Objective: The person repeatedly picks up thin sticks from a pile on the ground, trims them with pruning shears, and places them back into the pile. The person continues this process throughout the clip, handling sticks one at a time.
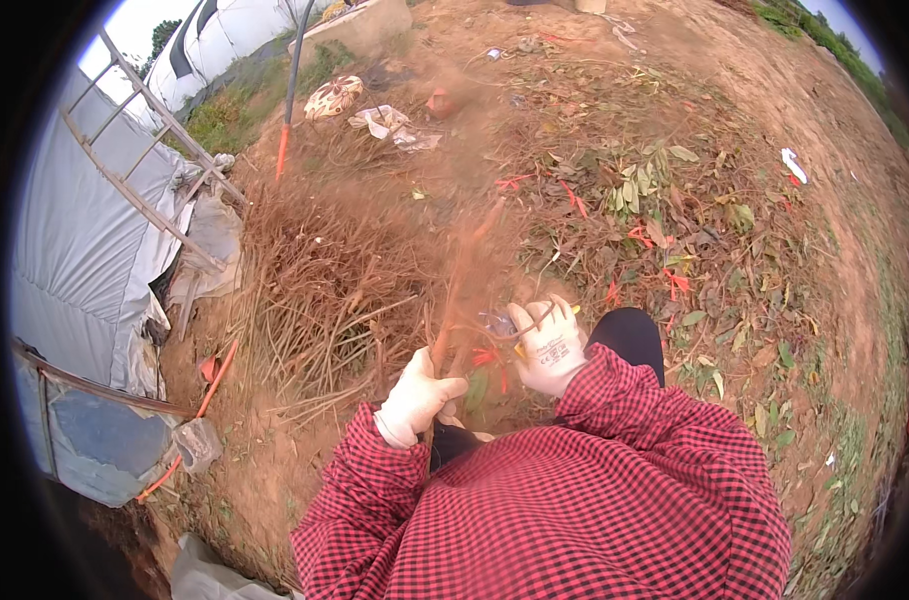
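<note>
My left hand (420, 391), in a pale work glove, is closed around a reddish-brown woody plant stem (447, 330). Its upper part is blurred and rises away from me. My right hand (548, 346), gloved too, is curled around a small hand tool with yellow parts (520, 350). Its working end is blurred, so its exact kind is unclear. A thin brown root or twig (533, 327) crosses the fingers of that hand. Between the hands, red plastic ties (487, 356) and a green leaf (478, 387) show near the ground.
A heap of rooted stems (334, 277) lies front left. Leafy trimmings (649, 217) with red ties spread at the right. A wooden ladder (136, 150) leans by plastic sheeting (87, 247) at far left. Farther off lie a patterned cushion (334, 97) and a white bag (394, 127).
</note>
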